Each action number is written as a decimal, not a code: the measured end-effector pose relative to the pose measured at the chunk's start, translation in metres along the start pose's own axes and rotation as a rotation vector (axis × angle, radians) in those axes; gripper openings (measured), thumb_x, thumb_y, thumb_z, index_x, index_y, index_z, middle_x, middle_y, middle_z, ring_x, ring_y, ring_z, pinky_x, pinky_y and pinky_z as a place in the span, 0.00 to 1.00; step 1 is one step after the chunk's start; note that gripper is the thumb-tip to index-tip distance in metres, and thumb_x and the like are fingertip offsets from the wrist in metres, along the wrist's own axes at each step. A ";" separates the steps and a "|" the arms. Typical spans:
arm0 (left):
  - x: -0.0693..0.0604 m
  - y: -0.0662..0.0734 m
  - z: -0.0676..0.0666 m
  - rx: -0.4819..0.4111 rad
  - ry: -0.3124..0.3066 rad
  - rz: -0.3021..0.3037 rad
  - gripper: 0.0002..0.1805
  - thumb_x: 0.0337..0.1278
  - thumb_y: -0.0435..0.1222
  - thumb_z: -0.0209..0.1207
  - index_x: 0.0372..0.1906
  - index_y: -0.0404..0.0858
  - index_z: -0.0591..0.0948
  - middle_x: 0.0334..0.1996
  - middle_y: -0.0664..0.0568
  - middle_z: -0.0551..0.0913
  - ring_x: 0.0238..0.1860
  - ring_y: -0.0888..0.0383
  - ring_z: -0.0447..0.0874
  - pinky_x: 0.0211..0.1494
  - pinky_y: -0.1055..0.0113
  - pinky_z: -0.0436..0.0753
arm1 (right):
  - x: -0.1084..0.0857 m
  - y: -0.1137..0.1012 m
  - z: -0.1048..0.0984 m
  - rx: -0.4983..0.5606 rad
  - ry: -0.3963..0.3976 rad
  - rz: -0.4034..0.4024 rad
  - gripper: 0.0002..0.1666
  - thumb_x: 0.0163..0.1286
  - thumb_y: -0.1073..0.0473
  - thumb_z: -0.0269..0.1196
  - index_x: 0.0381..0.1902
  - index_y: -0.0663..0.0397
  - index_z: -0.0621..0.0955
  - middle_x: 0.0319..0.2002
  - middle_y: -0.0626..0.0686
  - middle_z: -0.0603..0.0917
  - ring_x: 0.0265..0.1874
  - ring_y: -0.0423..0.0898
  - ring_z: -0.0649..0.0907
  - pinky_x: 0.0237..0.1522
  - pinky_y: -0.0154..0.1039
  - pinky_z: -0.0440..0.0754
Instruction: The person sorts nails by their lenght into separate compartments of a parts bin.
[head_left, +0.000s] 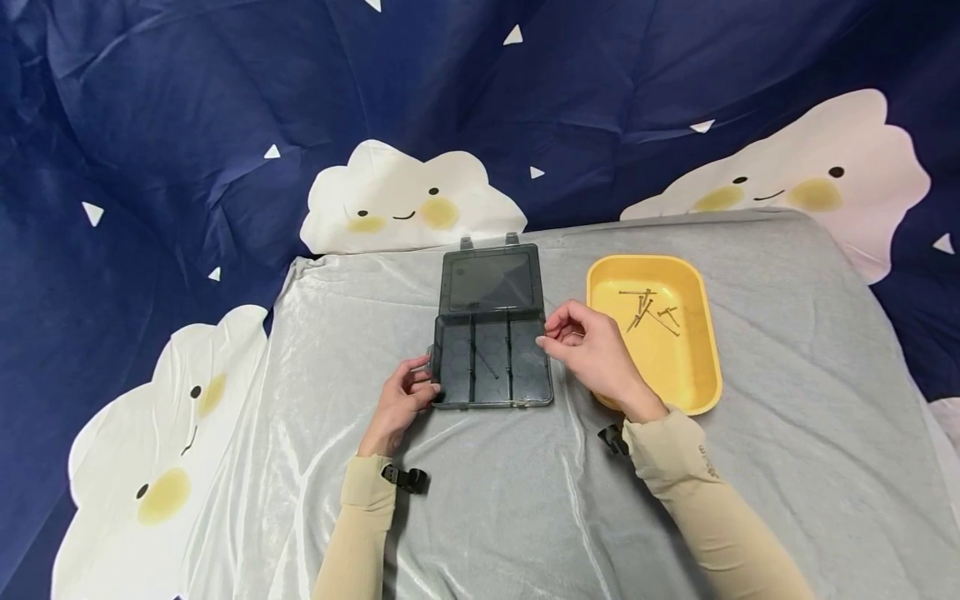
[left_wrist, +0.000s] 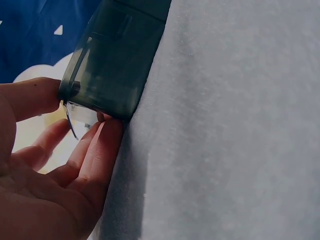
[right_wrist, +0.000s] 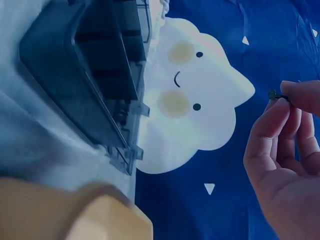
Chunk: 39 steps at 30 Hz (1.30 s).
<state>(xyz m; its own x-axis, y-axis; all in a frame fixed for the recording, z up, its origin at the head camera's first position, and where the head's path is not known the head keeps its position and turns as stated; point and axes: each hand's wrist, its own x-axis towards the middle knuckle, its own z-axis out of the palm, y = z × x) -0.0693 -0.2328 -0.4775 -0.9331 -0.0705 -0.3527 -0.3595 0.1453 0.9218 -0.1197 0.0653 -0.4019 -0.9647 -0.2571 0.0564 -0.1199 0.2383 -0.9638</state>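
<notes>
Sleeves (head_left: 363, 508), beige, sit nearest us, with a black strap (head_left: 405, 478) at the left wrist and dark gear at the right. Left hand (head_left: 401, 404) grips the near-left side of the grey see-through box (head_left: 454, 367); the left wrist view gives us thumb on the upper rim, fingers against the end wall low down. Right hand (head_left: 600, 350) pinches a small fastener (right_wrist: 273, 94) between thumb and fingertips, head poking out; we can't tell screw from nail. In the head view that hand is by the box's right wall; the right wrist view shows us a gap, so not touching. Box sits on the cloth, lid (head_left: 491, 279) swung open on the far side, latch tabs (head_left: 512, 239) pointing away from us. Two dividers (head_left: 472, 367) make three compartments; one thin dark fastener lies slantwise in the middle one. Yellow tray (head_left: 660, 383) is right of the box, well apart, loose fasteners (head_left: 647, 308) crossed in its far half; overlap stops us counting. Grey cloth (head_left: 495, 517) runs under everything. Behind, we see a navy backdrop (head_left: 585, 83) with smiling white clouds (head_left: 408, 196) and small white triangles.
</notes>
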 end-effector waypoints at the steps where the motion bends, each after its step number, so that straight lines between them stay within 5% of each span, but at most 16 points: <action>1: 0.002 -0.003 -0.001 -0.002 0.000 -0.003 0.32 0.57 0.26 0.61 0.68 0.37 0.68 0.57 0.34 0.74 0.40 0.64 0.80 0.40 0.64 0.80 | 0.000 0.001 0.002 0.006 -0.005 0.003 0.10 0.59 0.66 0.68 0.36 0.64 0.78 0.31 0.55 0.80 0.30 0.41 0.79 0.34 0.26 0.78; 10: 0.016 -0.027 -0.001 -0.015 0.024 -0.003 0.32 0.57 0.28 0.62 0.68 0.43 0.70 0.58 0.37 0.75 0.41 0.66 0.80 0.37 0.67 0.79 | 0.005 0.007 0.012 0.029 -0.024 -0.016 0.09 0.58 0.69 0.68 0.35 0.64 0.78 0.31 0.57 0.81 0.28 0.39 0.79 0.31 0.26 0.77; 39: 0.015 -0.027 -0.001 -0.022 0.043 0.017 0.31 0.56 0.27 0.62 0.66 0.44 0.71 0.57 0.38 0.76 0.41 0.66 0.81 0.37 0.69 0.78 | 0.036 0.039 0.059 -0.110 -0.097 0.165 0.11 0.60 0.63 0.67 0.40 0.63 0.82 0.33 0.54 0.85 0.27 0.41 0.82 0.33 0.34 0.78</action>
<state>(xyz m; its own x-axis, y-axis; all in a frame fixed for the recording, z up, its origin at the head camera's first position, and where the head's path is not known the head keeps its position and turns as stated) -0.0737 -0.2385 -0.5082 -0.9375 -0.1102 -0.3301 -0.3426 0.1247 0.9312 -0.1456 0.0098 -0.4532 -0.9469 -0.2940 -0.1300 0.0075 0.3841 -0.9233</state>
